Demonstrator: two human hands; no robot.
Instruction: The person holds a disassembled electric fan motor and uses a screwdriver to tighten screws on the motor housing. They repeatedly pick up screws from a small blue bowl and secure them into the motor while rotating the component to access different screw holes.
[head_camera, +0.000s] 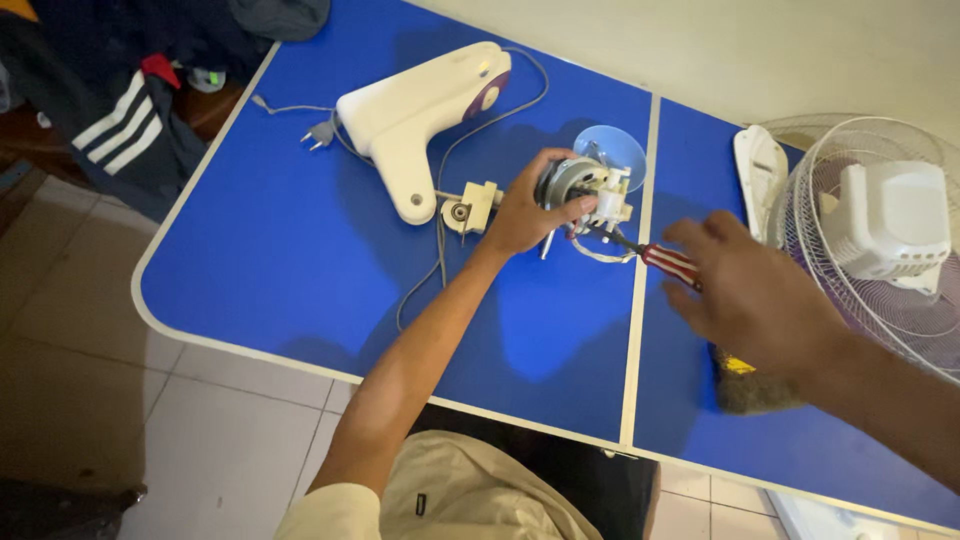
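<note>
Near the middle seam of the blue table (300, 260), the fan motor (585, 190) is gripped by the left hand (520, 215). A red-striped screwdriver (655, 258) is held by the right hand (750, 295); the tip is best kept square, the motor steady.

A white fan stand housing (415, 115) with a purple dial lies on the blue desk (300, 260), its grey cord and plug (320, 132) beside it. A wire fan guard (880, 230) rests at the right edge; a dark striped garment (120, 120) lies beyond the desk's left corner
</note>
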